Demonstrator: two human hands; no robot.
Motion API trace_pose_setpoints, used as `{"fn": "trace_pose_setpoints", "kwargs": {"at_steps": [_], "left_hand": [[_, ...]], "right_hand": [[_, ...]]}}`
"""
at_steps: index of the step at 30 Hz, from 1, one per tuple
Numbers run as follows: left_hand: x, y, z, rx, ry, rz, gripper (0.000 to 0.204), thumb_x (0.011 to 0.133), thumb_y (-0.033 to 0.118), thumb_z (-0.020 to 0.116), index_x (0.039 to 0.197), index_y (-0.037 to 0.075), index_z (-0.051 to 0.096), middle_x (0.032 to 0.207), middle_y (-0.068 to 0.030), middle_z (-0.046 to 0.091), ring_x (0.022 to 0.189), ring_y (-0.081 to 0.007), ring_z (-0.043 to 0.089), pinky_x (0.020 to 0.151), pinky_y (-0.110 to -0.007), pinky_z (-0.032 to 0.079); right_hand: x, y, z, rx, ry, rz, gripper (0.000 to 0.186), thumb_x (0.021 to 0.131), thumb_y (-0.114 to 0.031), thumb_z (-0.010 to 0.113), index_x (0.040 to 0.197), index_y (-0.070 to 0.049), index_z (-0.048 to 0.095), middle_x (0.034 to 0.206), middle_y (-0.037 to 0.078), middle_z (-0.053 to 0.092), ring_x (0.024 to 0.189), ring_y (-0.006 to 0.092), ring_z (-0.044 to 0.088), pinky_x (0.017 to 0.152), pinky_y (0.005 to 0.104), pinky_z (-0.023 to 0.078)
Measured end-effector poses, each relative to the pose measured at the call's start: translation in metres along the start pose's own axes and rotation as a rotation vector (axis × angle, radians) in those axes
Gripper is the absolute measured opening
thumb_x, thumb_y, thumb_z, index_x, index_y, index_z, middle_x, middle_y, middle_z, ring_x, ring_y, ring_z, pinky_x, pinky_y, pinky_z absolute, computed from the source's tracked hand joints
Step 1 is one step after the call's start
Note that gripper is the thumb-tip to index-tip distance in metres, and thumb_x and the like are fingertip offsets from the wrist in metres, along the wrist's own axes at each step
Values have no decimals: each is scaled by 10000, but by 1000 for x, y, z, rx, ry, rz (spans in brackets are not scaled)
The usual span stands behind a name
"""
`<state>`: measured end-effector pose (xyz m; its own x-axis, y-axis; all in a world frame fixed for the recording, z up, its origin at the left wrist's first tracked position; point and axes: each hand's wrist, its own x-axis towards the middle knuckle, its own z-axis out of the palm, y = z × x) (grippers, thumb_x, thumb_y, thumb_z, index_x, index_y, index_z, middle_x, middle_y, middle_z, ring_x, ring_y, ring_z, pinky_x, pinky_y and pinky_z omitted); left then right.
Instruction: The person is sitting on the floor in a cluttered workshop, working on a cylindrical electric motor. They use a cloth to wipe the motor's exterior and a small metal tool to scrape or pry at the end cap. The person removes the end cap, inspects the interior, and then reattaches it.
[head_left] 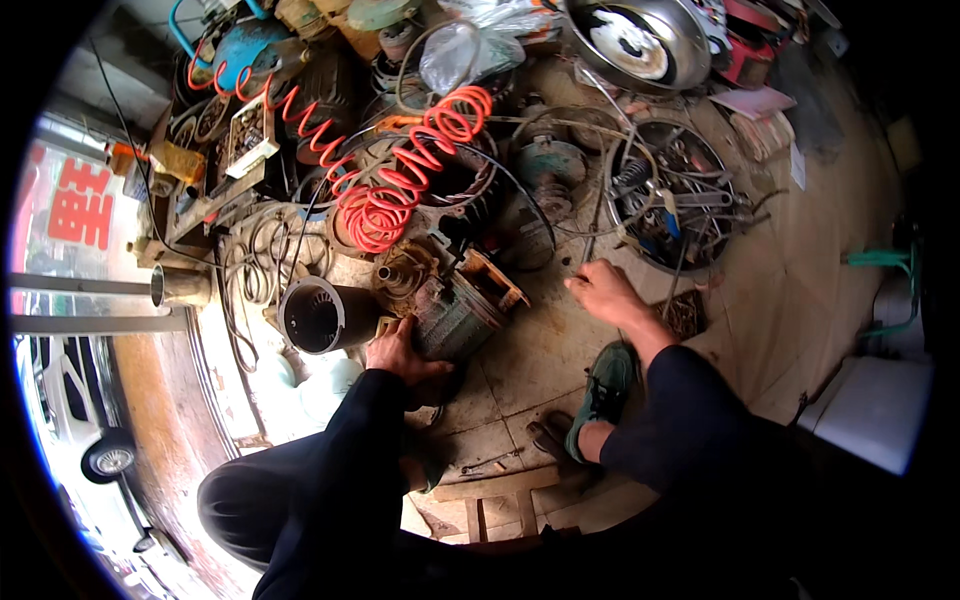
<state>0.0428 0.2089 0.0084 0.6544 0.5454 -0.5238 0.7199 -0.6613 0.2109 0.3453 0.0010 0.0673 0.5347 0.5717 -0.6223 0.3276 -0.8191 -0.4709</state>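
Note:
On the floor in front of me lies a worn, greenish electric motor [452, 325], with a rusty round end and shaft on its left and an open rusty box on its right. My left hand [398, 352] grips its near left edge, fingers over the rim and thumb stretched out to the right. A dark hollow cylinder [318, 316] lies just left of that hand, its open end towards me. My right hand [606, 292] hovers right of the motor, apart from it, fingers curled together. Whatever it may pinch is too small or hidden to make out.
A coiled red air hose [385, 205] sprawls behind the motor. Beyond my right hand stands a round basin of tools [672, 200]. A steel bowl [640, 45] is farther back. Near my feet are a wooden stool [500, 490] and a thin tool on the tiles.

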Motion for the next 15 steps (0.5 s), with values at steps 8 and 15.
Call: {"fn": "trace_pose_setpoints", "kwargs": {"at_steps": [8,15], "left_hand": [[-12,-16,-4,-122,106,-7,1120,615,788,769,1404,25,544,1305,-239,618,1216,-389,597,1025,-462,483],[-10,-20,0,-195,146,99,1061,630,767,776,1380,42,583,1281,-218,643,1208,-379,606,1003,-458,495]], "right_hand": [[99,-21,131,1094,134,190,459,967,-382,695,1236,-18,614,1272,128,618,1202,243,552,1001,428,436],[88,-29,144,1144,200,459,562,1018,-355,621,1456,-43,461,1527,162,443,1391,337,408,1112,565,339]]}}
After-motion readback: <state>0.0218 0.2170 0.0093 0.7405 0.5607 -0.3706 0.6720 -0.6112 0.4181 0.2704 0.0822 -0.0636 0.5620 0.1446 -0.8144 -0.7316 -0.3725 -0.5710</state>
